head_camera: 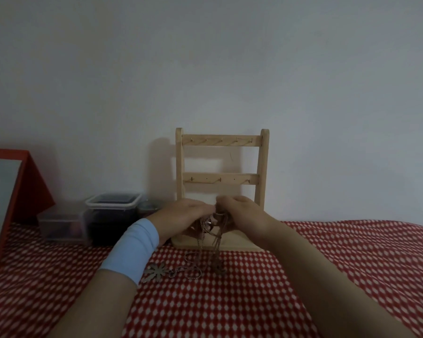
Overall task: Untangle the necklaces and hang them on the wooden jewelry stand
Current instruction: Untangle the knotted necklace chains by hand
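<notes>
Both hands meet over the red-and-white patterned cloth [327, 276], and the grip sits where their fingertips come together: the left hand [185, 213] and the right hand [243, 209] each have their fingers curled in, pinching the knot of the tangled necklaces [214, 222] between them. From that pinch the chains and a brownish cord hang straight down, crossing in front of the base of the wooden jewelry stand [221, 162], and their lower ends pool on the cloth just below and nearer the person. A flat metal flower pendant [158, 270] lies on the cloth below the grip and to its left, close beside the light-blue wristband [132, 247] on the left forearm; a thin chain runs from it toward the pooled loops. The stand rises directly behind the grip, upright against the pale wall [230, 57], with two crossbars of small hooks above the hands (no necklace hangs on either bar). Left of the grip, at about the same height, a dark lidded plastic box [112, 211] stands on the cloth, with a smaller clear box [61, 225] just beside it farther left. Farther left again a red-framed panel [32, 181] leans at the edge of the view. How individual chains are knotted inside the pinch cannot be told.
</notes>
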`<state>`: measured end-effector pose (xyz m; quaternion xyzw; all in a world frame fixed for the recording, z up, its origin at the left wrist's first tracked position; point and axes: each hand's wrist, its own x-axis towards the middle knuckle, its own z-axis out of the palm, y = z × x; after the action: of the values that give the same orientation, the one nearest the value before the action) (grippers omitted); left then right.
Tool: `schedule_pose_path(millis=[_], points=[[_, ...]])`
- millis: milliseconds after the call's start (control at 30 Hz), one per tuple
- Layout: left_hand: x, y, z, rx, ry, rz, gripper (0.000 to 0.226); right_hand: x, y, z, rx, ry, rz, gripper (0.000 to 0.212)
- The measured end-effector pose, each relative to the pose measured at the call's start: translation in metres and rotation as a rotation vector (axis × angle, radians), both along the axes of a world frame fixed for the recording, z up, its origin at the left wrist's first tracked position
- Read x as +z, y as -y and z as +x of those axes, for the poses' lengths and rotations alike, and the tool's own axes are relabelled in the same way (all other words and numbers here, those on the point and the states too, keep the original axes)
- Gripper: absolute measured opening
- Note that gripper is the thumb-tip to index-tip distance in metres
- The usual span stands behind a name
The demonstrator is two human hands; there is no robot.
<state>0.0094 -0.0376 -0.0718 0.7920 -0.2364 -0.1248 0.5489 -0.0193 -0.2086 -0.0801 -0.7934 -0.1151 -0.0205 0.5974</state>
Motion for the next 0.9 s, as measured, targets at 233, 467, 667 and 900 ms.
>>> schedule_pose_path(millis=[233,467,667,900], points=[[0.003,-0.003,0.0,-0.039,0.178,0.052,0.013,-0.003,0.001,-0.003,0.057,-0.085,-0.008,0.038],[-0.002,-0.004,0.006,0.038,0.286,0.27,0.013,-0.01,0.015,0.005,0.055,-0.038,0.021,0.028],[0.001,-0.007,0.006,0.107,0.407,0.417,0.004,-0.011,0.006,0.003,0.142,-0.101,0.119,0.015],[-0.013,0.0,0.014,0.062,-0.028,-0.19,0.012,-0.004,0.011,0.003,0.018,-0.12,-0.127,0.036]])
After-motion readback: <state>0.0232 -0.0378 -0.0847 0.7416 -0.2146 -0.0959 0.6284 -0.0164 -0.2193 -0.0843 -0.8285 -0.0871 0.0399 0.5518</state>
